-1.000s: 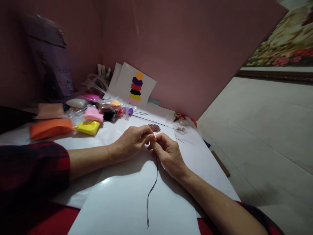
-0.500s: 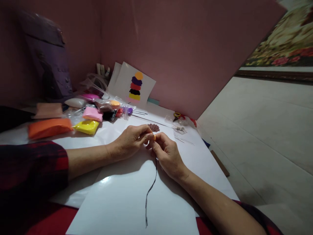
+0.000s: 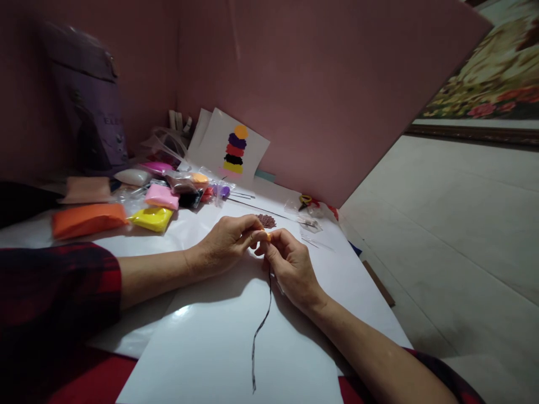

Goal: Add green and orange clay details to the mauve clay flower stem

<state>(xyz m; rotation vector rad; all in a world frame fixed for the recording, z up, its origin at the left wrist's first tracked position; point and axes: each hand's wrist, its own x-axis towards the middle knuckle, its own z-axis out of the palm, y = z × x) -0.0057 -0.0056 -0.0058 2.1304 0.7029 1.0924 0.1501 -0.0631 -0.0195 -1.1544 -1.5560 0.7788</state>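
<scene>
Between the fingertips of both hands is a small piece of orange modelling clay (image 3: 268, 237), mostly covered by the fingers. My left hand (image 3: 227, 242) comes in from the left with thumb and forefinger closed on the clay. From the right, my right hand (image 3: 291, 266) pinches the same piece. Below the fingers, a thin dark drawn line (image 3: 261, 324) runs down the white sheet (image 3: 202, 348). Just beyond the fingertips lies a brown, textured clay shape (image 3: 266, 221), partly hidden by my left hand.
Several clay packets, including an orange packet (image 3: 89, 220) and a yellow packet (image 3: 151, 219), lie at the left. A card with coloured shapes (image 3: 256, 147) leans on the pink wall (image 3: 320, 90). Yellow-handled scissors (image 3: 305, 200) and thin tools (image 3: 309, 242) lie at the right.
The whole view has shifted very slightly. Both hands keep their pinch on the orange clay, with barely any finger movement visible.
</scene>
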